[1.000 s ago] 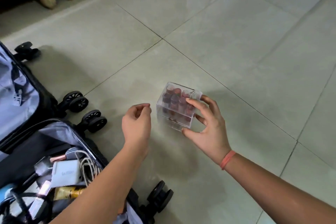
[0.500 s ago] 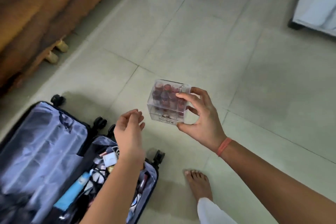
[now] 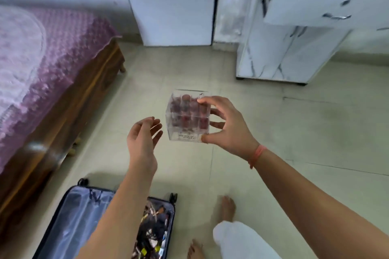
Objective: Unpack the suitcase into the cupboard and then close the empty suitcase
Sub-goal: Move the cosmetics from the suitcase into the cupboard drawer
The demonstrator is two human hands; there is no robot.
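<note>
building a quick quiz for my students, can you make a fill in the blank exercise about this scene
Only the person's ____ hand grips the clear box.
The left hand, beside the box, holds ____.
The suitcase on the floor lies ____.
The right hand has an orange band at its ____.
Missing words: right; nothing; open; wrist.
</note>
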